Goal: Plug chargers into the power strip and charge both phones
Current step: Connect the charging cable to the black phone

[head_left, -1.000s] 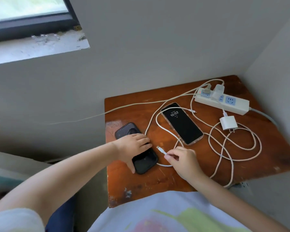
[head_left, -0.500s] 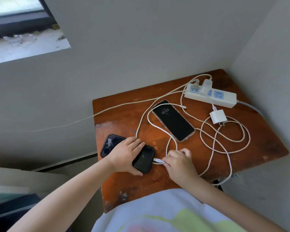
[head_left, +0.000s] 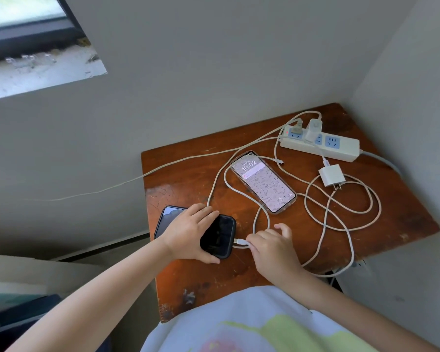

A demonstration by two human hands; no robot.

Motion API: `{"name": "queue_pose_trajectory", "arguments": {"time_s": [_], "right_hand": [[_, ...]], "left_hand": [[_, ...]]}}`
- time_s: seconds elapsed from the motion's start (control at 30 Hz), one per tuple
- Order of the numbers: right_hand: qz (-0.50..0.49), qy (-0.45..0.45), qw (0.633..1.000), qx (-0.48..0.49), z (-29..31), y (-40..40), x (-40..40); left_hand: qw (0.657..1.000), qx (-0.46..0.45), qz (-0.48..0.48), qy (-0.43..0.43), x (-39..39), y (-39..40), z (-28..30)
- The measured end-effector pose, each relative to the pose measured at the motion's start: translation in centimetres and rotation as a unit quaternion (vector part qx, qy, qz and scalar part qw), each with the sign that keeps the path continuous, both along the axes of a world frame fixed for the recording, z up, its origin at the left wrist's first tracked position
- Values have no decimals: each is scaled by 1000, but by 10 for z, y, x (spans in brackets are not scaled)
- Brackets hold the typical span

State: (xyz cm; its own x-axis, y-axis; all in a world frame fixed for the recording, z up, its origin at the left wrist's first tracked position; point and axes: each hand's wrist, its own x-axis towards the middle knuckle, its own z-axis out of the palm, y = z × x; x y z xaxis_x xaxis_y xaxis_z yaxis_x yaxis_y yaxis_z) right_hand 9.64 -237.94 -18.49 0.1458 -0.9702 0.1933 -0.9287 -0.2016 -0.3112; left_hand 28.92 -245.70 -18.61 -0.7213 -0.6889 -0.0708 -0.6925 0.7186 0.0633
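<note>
A black phone [head_left: 217, 236] lies at the wooden table's [head_left: 391, 224] left edge, screen dark. My left hand [head_left: 188, 235] grips it across its middle. My right hand [head_left: 269, 246] pinches a white cable connector [head_left: 240, 242] whose tip meets the black phone's right end. A second phone [head_left: 263, 181] in a clear case lies mid-table with its screen lit, showing 10:02; a loose connector end [head_left: 280, 162] lies beside it. The white power strip [head_left: 346, 148] sits at the back right with a charger [head_left: 313, 129] and another plug [head_left: 296, 128] in it. One white charger brick [head_left: 332, 177] lies unplugged on the table.
White cables loop over the right half of the table [head_left: 341, 214], and one cable [head_left: 99, 191] trails off the left edge. Walls close in behind and to the right. A window sill [head_left: 41, 72] is at upper left.
My right hand has brought the connector leftward to the black phone's end. My left hand has slid and turned the black phone toward the table's left edge. The second phone's screen has brightened.
</note>
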Motion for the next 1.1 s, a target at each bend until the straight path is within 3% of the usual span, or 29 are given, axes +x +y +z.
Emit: {"name": "queue_pose_trajectory", "arguments": {"time_s": [0.63,1.1], "right_hand": [[1,-29,998,-56,-5,2,-4],[23,-46,997,-57,-6,1,-3]], "left_hand": [[1000,-19,-9,11,-3,1,-2],[999,38,-3,-24,-7,2,8]]}}
